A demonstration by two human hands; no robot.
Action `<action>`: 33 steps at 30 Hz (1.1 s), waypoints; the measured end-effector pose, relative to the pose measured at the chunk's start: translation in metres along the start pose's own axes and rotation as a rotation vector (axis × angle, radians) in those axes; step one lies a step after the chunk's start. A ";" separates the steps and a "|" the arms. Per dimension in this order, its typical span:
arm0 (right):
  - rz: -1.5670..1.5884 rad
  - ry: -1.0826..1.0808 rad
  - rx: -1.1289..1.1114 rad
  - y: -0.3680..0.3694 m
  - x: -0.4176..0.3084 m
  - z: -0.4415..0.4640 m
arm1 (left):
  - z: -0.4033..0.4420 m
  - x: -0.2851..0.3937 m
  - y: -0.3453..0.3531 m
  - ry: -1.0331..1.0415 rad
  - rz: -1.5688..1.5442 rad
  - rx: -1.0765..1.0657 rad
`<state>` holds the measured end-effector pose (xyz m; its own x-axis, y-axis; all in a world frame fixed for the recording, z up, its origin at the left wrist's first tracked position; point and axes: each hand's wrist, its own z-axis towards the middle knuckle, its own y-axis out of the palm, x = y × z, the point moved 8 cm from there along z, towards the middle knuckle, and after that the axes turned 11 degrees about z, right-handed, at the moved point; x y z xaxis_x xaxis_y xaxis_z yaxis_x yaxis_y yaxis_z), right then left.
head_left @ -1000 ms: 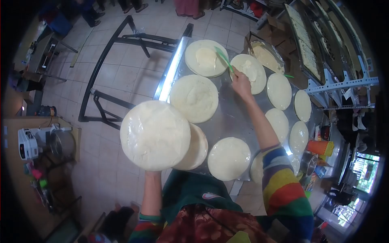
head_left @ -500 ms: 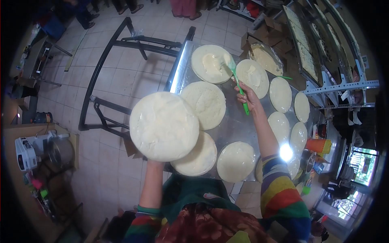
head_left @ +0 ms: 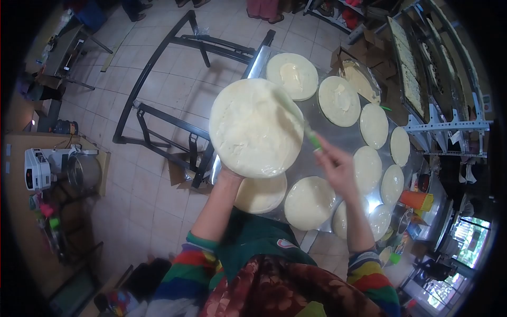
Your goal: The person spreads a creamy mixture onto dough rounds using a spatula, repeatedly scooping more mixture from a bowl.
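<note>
My left hand (head_left: 232, 176) supports a round, pale cream-covered cake layer (head_left: 251, 127) from below, its fingers mostly hidden beneath it. The layer is raised above the metal table's left edge. In my right hand (head_left: 338, 168) is a green-handled spatula (head_left: 313, 139), its blurred blade at the layer's right side. On the steel table (head_left: 301, 170) lie several similar round layers, among them one with a cream dollop (head_left: 291, 75) at the far end and another (head_left: 339, 101) beside it. A glossy layer (head_left: 310, 203) lies close to my apron.
A container of cream (head_left: 360, 80) stands beyond the table. Loaded tray racks (head_left: 409, 71) rise at the right. A black metal frame (head_left: 168, 121) stands left of the table, over the tiled floor. Other people's legs (head_left: 261, 8) show at the top.
My left hand has raised the cake layer and moved it toward the table's far end. The spatula has come from the far layer back to the held one.
</note>
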<state>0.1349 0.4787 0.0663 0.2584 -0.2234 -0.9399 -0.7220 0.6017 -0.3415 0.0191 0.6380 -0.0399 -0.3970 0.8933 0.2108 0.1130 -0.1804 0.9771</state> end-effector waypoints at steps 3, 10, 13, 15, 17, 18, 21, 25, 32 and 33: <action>-0.231 -0.209 -0.187 0.048 -0.026 -0.063 | -0.005 -0.032 -0.053 -0.008 -0.044 -0.025; -0.191 -0.083 -0.036 -0.023 -0.020 -0.082 | -0.034 -0.073 0.007 -0.040 -0.047 -0.028; -0.195 -0.193 -0.214 0.007 -0.026 -0.126 | -0.055 -0.092 0.002 0.051 0.346 0.084; -0.167 -0.125 -0.271 -0.002 -0.029 -0.144 | -0.068 -0.101 0.002 0.068 0.411 0.136; 0.027 -0.060 -0.127 -0.030 -0.011 -0.153 | -0.071 -0.111 0.020 0.015 0.159 0.055; -0.025 -0.013 -0.069 -0.048 0.000 -0.152 | -0.072 -0.118 0.029 -0.008 0.032 0.010; -0.221 -0.121 0.014 -0.064 0.012 -0.172 | -0.079 -0.141 0.035 0.009 0.032 0.028; -0.223 -0.131 -0.309 -0.033 -0.022 -0.228 | -0.091 -0.161 0.031 0.008 -0.002 -0.112; -0.197 -0.131 -0.086 -0.075 -0.008 -0.247 | -0.101 -0.191 0.047 0.092 0.562 -0.082; -0.260 -0.193 -0.215 -0.062 -0.014 -0.262 | -0.101 -0.193 0.038 0.126 0.808 -0.040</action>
<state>0.0080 0.2437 0.1024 0.5517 -0.1860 -0.8131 -0.7294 0.3651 -0.5785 0.0081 0.4176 -0.0404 -0.3067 0.4287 0.8498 0.3760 -0.7656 0.5220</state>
